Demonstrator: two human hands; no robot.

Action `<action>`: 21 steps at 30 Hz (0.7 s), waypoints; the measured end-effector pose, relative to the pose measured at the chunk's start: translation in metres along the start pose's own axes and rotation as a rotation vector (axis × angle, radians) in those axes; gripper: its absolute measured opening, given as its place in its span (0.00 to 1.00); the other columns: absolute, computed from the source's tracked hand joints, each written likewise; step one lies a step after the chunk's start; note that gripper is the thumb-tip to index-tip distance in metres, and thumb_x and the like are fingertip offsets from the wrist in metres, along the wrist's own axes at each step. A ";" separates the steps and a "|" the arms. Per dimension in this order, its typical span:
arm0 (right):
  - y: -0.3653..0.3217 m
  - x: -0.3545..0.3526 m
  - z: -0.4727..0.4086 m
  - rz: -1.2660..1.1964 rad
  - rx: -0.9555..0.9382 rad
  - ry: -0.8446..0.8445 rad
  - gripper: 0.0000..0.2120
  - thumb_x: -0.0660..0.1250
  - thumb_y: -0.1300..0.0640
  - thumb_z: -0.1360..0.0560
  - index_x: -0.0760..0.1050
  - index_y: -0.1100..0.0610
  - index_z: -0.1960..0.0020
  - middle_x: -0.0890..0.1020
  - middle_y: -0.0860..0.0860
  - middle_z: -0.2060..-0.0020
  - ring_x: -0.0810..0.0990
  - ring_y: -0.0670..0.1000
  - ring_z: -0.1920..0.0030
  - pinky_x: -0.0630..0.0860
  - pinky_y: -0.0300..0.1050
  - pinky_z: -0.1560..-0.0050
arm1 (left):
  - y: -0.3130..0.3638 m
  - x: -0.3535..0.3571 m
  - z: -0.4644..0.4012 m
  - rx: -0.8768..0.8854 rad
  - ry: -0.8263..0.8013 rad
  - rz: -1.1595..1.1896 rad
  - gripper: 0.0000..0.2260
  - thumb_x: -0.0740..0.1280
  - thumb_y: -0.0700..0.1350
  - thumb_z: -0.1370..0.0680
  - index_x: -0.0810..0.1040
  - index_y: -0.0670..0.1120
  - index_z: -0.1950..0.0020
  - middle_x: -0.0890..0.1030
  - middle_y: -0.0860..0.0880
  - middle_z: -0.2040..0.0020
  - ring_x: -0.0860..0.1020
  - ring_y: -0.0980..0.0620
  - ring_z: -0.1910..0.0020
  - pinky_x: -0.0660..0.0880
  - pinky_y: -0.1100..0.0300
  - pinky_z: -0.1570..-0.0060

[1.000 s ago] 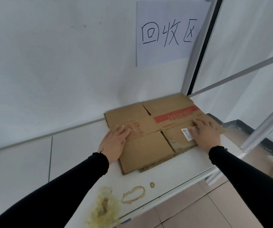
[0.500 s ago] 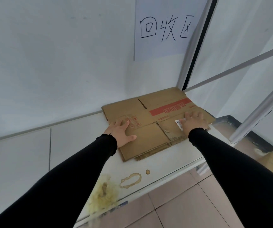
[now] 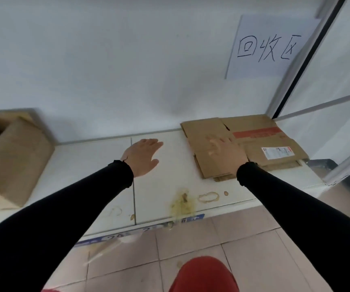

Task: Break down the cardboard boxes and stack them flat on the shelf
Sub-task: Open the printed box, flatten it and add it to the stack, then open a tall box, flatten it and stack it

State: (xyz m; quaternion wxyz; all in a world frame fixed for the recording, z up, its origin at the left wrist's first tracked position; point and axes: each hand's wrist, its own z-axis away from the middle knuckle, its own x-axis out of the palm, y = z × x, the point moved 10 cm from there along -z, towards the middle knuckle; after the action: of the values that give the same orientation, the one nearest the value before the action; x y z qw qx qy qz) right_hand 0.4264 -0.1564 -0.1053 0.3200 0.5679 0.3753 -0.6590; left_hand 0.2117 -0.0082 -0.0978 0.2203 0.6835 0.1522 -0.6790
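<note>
Two open hands [image 3: 142,155] [image 3: 228,154], flattened cardboard [image 3: 271,144] against wall

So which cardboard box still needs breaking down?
The upright open cardboard box at the shelf's far left; the flattened cardboard boxes already lie stacked at right.

Single head-worn view, looking forward and down, close over white shelf [image 3: 159,186]

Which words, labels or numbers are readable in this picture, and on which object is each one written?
"回收区": handwritten on the white paper sign on the wall.
Red band on the flattened cardboard: print too blurred to read.
White shipping label on the flattened cardboard: too small to read.
Blue strip along the shelf front edge: digits, perhaps "2", too blurred to be sure.
</note>
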 end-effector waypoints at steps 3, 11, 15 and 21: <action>-0.076 -0.008 0.009 -0.074 -0.100 0.006 0.23 0.58 0.48 0.18 0.66 0.49 0.23 0.67 0.51 0.24 0.66 0.57 0.26 0.64 0.56 0.28 | -0.041 -0.021 0.053 -0.062 0.046 0.012 0.28 0.61 0.53 0.18 0.57 0.52 0.19 0.57 0.52 0.19 0.56 0.50 0.21 0.55 0.56 0.24; -0.287 -0.023 0.035 -0.180 -0.445 0.097 0.19 0.61 0.48 0.18 0.72 0.48 0.28 0.73 0.47 0.29 0.67 0.54 0.28 0.65 0.52 0.29 | -0.158 -0.071 0.201 -0.260 0.167 0.048 0.28 0.64 0.54 0.20 0.62 0.51 0.20 0.62 0.51 0.21 0.61 0.49 0.23 0.65 0.49 0.27; -0.389 -0.020 0.053 -0.212 -0.586 0.068 0.20 0.62 0.49 0.18 0.71 0.48 0.27 0.74 0.47 0.30 0.68 0.53 0.29 0.65 0.50 0.30 | -0.208 -0.095 0.265 -0.348 0.239 0.033 0.28 0.67 0.50 0.21 0.65 0.49 0.23 0.66 0.48 0.23 0.67 0.44 0.27 0.67 0.47 0.30; -0.515 -0.001 0.077 -0.187 -0.749 -0.018 0.26 0.61 0.51 0.18 0.62 0.50 0.21 0.68 0.53 0.25 0.65 0.57 0.26 0.66 0.54 0.30 | -0.292 -0.101 0.332 -0.539 0.263 0.051 0.30 0.70 0.51 0.22 0.63 0.50 0.22 0.63 0.47 0.21 0.61 0.43 0.23 0.62 0.47 0.26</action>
State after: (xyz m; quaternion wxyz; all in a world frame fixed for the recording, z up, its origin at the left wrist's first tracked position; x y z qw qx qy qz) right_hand -0.0486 0.0421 -0.0308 0.4471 0.3690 0.6374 -0.5076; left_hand -0.2260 0.0825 -0.0181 0.3892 0.6862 0.3369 -0.5139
